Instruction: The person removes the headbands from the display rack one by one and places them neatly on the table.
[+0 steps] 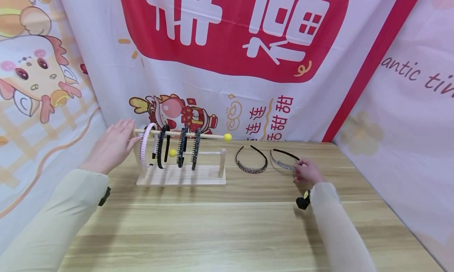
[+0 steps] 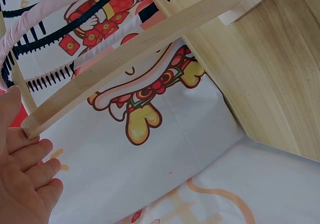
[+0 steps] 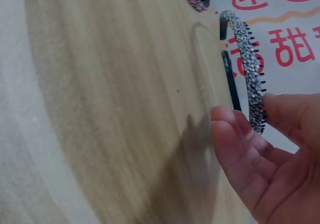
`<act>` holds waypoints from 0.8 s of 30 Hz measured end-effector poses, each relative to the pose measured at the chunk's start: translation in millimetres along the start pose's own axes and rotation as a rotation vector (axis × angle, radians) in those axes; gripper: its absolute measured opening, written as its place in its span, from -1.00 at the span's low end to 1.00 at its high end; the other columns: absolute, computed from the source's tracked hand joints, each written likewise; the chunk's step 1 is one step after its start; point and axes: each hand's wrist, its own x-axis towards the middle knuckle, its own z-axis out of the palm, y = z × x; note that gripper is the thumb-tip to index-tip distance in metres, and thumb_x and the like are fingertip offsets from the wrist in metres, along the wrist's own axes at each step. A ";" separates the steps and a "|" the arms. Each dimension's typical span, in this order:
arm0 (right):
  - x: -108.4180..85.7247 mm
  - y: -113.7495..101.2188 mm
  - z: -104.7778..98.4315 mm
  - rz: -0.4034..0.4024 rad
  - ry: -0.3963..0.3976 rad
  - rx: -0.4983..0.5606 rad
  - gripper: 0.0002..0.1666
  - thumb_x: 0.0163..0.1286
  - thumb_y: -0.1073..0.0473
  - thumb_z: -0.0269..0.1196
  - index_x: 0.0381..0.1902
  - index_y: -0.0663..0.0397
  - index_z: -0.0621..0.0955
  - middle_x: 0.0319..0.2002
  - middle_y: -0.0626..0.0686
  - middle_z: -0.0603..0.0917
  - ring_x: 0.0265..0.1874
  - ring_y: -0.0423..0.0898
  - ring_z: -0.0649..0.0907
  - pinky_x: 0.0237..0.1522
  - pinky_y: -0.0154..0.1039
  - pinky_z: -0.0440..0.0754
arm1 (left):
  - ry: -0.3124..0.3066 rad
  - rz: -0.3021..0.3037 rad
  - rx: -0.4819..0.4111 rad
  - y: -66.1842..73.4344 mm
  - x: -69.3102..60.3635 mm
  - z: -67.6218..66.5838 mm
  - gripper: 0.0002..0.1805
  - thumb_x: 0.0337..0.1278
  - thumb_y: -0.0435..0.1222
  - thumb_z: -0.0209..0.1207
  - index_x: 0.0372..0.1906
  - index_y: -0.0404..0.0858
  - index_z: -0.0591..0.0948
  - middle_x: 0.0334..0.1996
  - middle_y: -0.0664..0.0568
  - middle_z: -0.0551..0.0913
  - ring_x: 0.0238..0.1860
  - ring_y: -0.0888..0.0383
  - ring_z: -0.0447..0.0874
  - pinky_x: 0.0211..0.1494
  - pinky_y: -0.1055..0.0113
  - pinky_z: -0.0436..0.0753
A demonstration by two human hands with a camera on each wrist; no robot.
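Your left hand (image 1: 110, 146) grips the rack (image 1: 161, 180); your right hand (image 1: 307, 172) pinches a headband (image 3: 251, 74), hiding one end; wall lettering (image 1: 401, 69), "antic ti…", is cut off.

Headband stand (image 1: 181, 181) and silver headband (image 1: 285, 165)

Stand: pale wood, upright on a flat base; yellow balls cap its rods. Headbands (image 1: 161, 146) in pink, black and dark glitter hang from the upper rod. The left hand (image 1: 112, 145) touches its left end.

Silver headband: glittery, toothed inside; pinched by the right hand (image 1: 308, 171), right of the stand.
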 end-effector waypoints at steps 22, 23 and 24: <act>4.6 7.1 12.8 -0.002 -0.016 -0.101 -0.83 0.41 0.37 -0.02 -0.18 0.47 0.37 -0.66 0.04 0.47 -0.73 -0.19 0.51 -0.69 -0.35 0.57 | 0.004 0.002 0.008 0.3 -0.2 -0.6 -0.39 0.38 -0.23 -0.11 0.29 -0.61 0.07 0.27 -0.51 0.06 0.29 -0.39 -0.05 0.38 -0.06 -0.19; 5.0 7.5 13.2 0.000 -0.010 -0.110 -0.83 0.41 0.36 -0.02 -0.18 0.46 0.37 -0.66 0.04 0.47 -0.73 -0.19 0.51 -0.69 -0.34 0.57 | 0.003 0.001 0.007 0.5 -0.2 -0.8 -0.39 0.38 -0.23 -0.11 0.29 -0.61 0.07 0.27 -0.51 0.06 0.29 -0.39 -0.05 0.38 -0.06 -0.19; 5.6 8.2 13.3 -0.003 -0.010 -0.124 -0.83 0.41 0.36 -0.02 -0.18 0.46 0.37 -0.65 0.04 0.47 -0.73 -0.19 0.52 -0.68 -0.34 0.58 | 0.002 0.000 0.007 0.8 -0.2 -1.0 -0.39 0.38 -0.23 -0.11 0.29 -0.61 0.07 0.27 -0.51 0.06 0.29 -0.39 -0.05 0.38 -0.05 -0.19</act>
